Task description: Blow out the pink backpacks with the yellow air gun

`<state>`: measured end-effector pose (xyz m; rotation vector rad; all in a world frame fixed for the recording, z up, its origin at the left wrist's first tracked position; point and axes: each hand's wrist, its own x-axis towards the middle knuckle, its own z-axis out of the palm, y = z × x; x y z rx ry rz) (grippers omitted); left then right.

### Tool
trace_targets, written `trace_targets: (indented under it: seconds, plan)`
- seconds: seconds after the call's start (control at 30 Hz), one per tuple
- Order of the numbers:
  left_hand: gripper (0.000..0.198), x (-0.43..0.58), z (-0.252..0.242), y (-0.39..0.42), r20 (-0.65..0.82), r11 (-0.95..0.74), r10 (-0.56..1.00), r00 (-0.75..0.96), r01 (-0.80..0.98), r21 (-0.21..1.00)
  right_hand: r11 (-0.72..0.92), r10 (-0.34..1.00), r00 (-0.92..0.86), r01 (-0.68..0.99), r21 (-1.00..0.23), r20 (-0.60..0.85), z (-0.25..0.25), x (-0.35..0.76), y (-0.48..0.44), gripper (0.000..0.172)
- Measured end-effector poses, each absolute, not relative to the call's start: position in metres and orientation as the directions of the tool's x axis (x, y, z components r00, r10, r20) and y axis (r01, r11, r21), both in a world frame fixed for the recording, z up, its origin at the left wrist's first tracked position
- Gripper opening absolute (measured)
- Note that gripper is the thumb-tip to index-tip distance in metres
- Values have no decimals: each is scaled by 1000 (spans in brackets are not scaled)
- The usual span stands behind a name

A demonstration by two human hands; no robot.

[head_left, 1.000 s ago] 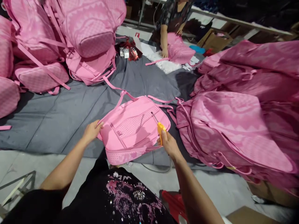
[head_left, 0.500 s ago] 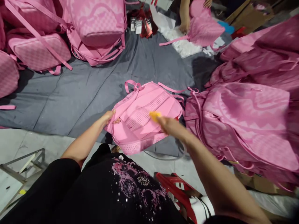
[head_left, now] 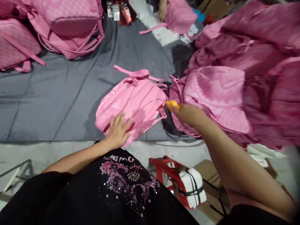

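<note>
A light pink backpack [head_left: 145, 100] lies on the dark grey cloth, its dotted back panel and straps facing up. My left hand [head_left: 118, 131] rests on its lower part with the fingers spread. Right of the backpack, my right hand [head_left: 185, 112] is closed around a small yellow object [head_left: 172, 105] whose kind I cannot make out. That hand is raised near another pink backpack [head_left: 215, 93] with a jagged pattern. A bit of red shows at the right edge of the light pink backpack.
Pink backpacks [head_left: 75, 18] stand at the upper left, and a large pink pile [head_left: 255, 50] fills the right. Red items with white tags [head_left: 119, 12] lie at the back, near another person's hand [head_left: 162, 11]. A red and white seat [head_left: 185, 184] stands below the cloth's edge.
My left hand has let go of the backpack's left edge and now lies flat on it. My right hand has moved right with the yellow object. The backpack's straps lie differently, and the view has shifted.
</note>
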<state>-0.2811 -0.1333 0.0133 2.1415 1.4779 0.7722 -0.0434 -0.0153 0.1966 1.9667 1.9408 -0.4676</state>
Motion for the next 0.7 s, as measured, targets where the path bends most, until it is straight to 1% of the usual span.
trace_targets:
  seconds: [0.07, 0.1, 0.13, 0.17, 0.2, 0.23, 0.27, 0.3, 0.33, 0.37, 0.4, 0.47, 0.5, 0.53, 0.57, 0.6, 0.63, 0.67, 0.7]
  plan:
    - [82, -249, 14, -145, 141, -382, 903, 405, 610, 694, 20, 809, -35, 999, -33, -587, 201, -32, -24, 57]
    - [84, -236, 12, -146, 81, -353, 897, 435, 592, 725, 7, 789, -22, 1000, -27, -614, 202, -26, -30, 57]
    - [81, -225, 10, -144, 19, -296, 905, 425, 596, 746, -13, 801, 0, 1000, -18, -599, 204, -20, -36, 59]
    - [75, -218, 8, -140, -32, -230, 921, 388, 610, 758, -46, 817, 32, 999, -10, -576, 205, -11, -43, 61]
    - [68, -215, 5, -133, -65, -172, 938, 341, 620, 766, -77, 814, 44, 997, -32, -579, 205, -1, -51, 63]
    - [60, -216, 3, -124, -79, -131, 951, 299, 621, 773, -100, 791, 23, 991, -93, -612, 205, 11, -59, 64]
    - [52, -221, 1, -115, -90, -94, 961, 261, 614, 784, -121, 761, -27, 976, -183, -649, 205, 23, -68, 64]
    - [45, -229, -1, -106, -114, -44, 968, 222, 599, 800, -146, 743, -72, 953, -266, -665, 203, 36, -77, 65]
    - [42, -239, -3, -98, -149, 9, 970, 193, 583, 813, -176, 742, -91, 930, -324, -665, 200, 46, -85, 66]
    - [43, -249, -5, -92, -214, 87, 962, 168, 553, 828, -208, 743, -86, 913, -351, -664, 196, 55, -93, 68]
    - [48, -258, -7, -89, -307, 201, 941, 139, 498, 843, -233, 734, -82, 902, -363, -674, 192, 60, -98, 69]
    - [56, -268, -10, -91, -489, 436, 869, 73, 352, 828, -240, 691, -114, 895, -375, -714, 184, 62, -105, 67]
    - [57, -268, -10, -96, -529, 496, 848, 33, 302, 814, -230, 704, -107, 901, -368, -702, 182, 59, -105, 64]
    - [55, -264, -10, -103, -532, 513, 847, -8, 271, 814, -218, 752, -64, 915, -340, -656, 180, 55, -103, 60]
    - [51, -258, -10, -111, -483, 476, 874, -50, 288, 831, -209, 813, -5, 931, -299, -582, 179, 50, -101, 55]
    - [48, -250, -8, -118, -384, 382, 921, -73, 369, 847, -202, 855, 40, 944, -259, -517, 179, 47, -99, 52]
    - [46, -241, -7, -125, -269, 266, 961, -64, 479, 836, -192, 871, 57, 954, -231, -489, 178, 43, -96, 49]
    - [47, -231, -5, -130, -168, 150, 986, -24, 589, 794, -181, 872, 54, 959, -219, -486, 178, 41, -95, 48]
    - [50, -222, -3, -132, -97, 49, 995, 32, 684, 727, -173, 871, 42, 959, -225, -489, 177, 40, -94, 48]
